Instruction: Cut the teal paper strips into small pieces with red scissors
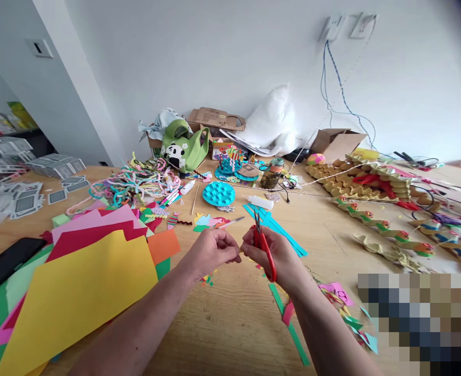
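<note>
My right hand (277, 256) is closed round a pair of red-handled scissors (268, 256), whose metal blades point away from me. Its thumb and fingertip meet close to my left hand (215, 251), which is closed in a pinch. A tiny yellowish bit shows between the two sets of fingertips; what the left fingers hold is too small to make out. Below the hands lie small coloured paper scraps (207, 279). Just beyond them are a pen (231, 223), fish-shaped paper cut-outs (203, 221) and blue paper strips (283, 235).
Coloured paper sheets (85, 287) and a black phone (7, 263) lie at left. Behind are pipe cleaners (136, 180), a green panda bag (185, 149), a blue bumpy disc (218, 194) and a glass jar (272, 175). Egg-carton pieces (352, 180) fill the right side.
</note>
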The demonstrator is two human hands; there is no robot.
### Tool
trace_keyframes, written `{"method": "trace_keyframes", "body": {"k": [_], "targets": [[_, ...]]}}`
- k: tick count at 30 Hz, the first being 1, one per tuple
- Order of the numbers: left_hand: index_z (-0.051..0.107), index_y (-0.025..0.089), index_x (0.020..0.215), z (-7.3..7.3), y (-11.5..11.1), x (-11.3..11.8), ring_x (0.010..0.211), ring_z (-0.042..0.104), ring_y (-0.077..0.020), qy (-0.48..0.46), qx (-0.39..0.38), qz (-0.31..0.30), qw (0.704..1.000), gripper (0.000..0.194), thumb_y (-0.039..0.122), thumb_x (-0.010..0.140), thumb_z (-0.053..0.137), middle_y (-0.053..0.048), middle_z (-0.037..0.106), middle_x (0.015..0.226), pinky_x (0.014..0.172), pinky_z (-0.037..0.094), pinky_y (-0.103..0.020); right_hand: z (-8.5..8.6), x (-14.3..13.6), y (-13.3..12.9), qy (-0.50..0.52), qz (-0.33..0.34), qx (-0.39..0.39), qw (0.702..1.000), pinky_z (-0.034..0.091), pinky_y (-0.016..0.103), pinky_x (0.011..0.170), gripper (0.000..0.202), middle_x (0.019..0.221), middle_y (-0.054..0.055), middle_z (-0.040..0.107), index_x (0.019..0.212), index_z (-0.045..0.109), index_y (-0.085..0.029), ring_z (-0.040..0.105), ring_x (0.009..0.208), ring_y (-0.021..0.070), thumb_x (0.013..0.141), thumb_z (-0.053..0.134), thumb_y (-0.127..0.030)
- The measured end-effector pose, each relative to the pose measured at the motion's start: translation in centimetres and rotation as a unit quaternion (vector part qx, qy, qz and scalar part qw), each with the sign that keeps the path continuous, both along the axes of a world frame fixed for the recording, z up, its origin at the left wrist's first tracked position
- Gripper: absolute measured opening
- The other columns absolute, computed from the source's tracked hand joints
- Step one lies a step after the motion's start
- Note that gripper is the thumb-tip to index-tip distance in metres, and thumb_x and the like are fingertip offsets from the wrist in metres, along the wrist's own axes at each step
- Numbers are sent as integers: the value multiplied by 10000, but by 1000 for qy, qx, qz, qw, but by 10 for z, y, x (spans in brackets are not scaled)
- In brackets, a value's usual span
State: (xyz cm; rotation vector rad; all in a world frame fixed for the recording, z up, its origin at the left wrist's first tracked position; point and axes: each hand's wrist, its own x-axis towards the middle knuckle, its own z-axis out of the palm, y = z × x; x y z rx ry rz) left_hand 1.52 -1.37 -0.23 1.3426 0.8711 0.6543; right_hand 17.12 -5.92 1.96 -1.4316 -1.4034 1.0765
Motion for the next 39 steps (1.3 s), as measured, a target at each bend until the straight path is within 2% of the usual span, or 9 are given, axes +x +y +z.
{"method": "trace_keyframes", "body": {"k": [2,6,9,13,18,20,23,28,39], "targets": [[602,131,667,1,-1,0,600,605,-126,4,3,-6,1000,127,235,666,674,-66,681,641,608,456,-251,-1,0,1,13,-1,-1,1000,393,240,502,259,659,-14,560,756,533,-189,515,576,133,660,700,-362],[607,127,690,0,0,0,609,582,-113,-54,-7,22,998,133,242,672,672,-55,671,671,612,453,-248,-2,0,2,58,2,12,998,434,262,589,244,678,-5,582,760,530,-190,555,634,150,689,683,-366],[608,126,697,-3,0,0,609,561,-103,-75,-6,19,997,142,254,688,670,-45,656,680,620,445,-245,-3,0,2,52,1,16,999,427,260,578,261,685,-1,583,766,532,-189,549,634,150,680,698,-370],[601,130,709,-5,1,0,632,559,-118,-42,21,9,999,166,281,691,669,-48,648,690,614,432,-250,-4,0,2,26,5,14,1000,414,251,533,266,668,1,584,777,544,-185,535,598,142,683,689,-387],[603,129,650,-2,0,1,598,537,-116,26,67,29,997,148,265,674,657,-29,616,632,585,406,-243,-8,1,3,-38,13,24,999,394,235,499,257,655,4,579,771,556,-176,514,580,131,736,656,-410],[607,131,646,0,0,1,600,537,-115,-2,65,51,997,146,264,670,661,-19,608,619,587,404,-238,-11,3,4,-46,19,41,998,420,246,536,283,683,19,600,788,564,-170,538,613,142,772,629,-444],[628,131,669,1,1,1,620,554,-118,-92,32,102,990,150,275,670,672,-18,618,624,627,429,-247,-17,2,4,-3,49,52,997,470,274,602,369,747,60,640,829,566,-155,598,675,168,807,577,-523],[648,130,694,2,1,1,672,598,-138,-204,-43,144,967,154,255,632,714,-31,654,684,723,475,-301,-25,-7,3,20,98,-2,995,492,284,545,476,691,95,651,726,534,-149,647,605,190,771,563,-622],[648,131,708,-1,-1,6,659,606,-130,-253,-61,181,948,167,242,623,741,-17,648,698,714,498,-307,-31,-13,3,57,80,-60,993,485,249,472,497,624,60,646,698,530,-149,634,511,155,707,620,-638]]}}
